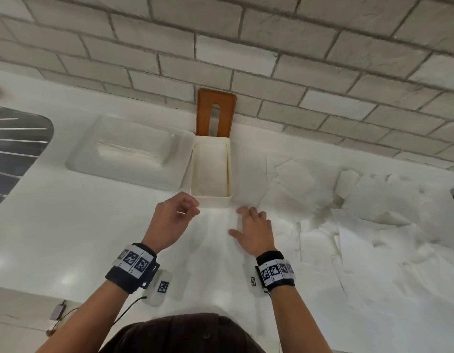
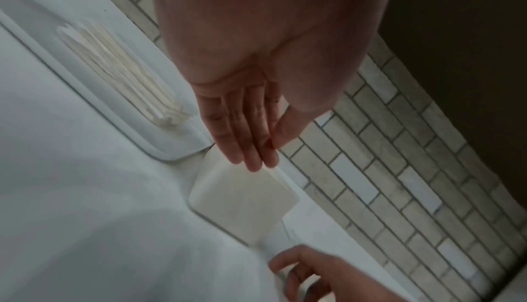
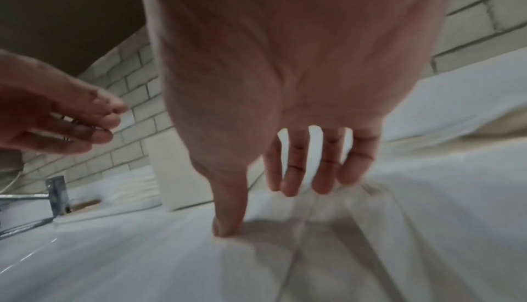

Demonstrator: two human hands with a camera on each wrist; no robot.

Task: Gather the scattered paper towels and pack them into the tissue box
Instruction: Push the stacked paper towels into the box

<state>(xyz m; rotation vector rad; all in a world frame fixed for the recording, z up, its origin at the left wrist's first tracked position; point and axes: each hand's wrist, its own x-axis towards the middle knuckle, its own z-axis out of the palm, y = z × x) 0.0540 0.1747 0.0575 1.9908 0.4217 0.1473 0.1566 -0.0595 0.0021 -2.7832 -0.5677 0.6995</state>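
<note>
The cream tissue box (image 1: 210, 171) stands open against the brick wall, its brown slotted lid (image 1: 215, 110) upright behind it. In front of the box lies a white paper towel (image 1: 215, 233). My right hand (image 1: 243, 222) presses flat on it with fingers spread; the right wrist view shows the thumb and fingers (image 3: 299, 185) on the towel (image 3: 342, 250). Just above the box's front left corner hovers my left hand (image 1: 189, 208), loosely curled and holding nothing. In the left wrist view that hand (image 2: 265, 153) hangs over the box (image 2: 242, 201). More towels (image 1: 348, 212) lie scattered to the right.
A white tray (image 1: 93, 166) holding a flat stack of folded towels (image 1: 129, 151) sits left of the box. A dark sink (image 1: 14, 154) is at the far left, its metal tap (image 3: 57, 194) in the right wrist view. The brick wall (image 1: 297, 59) closes the back.
</note>
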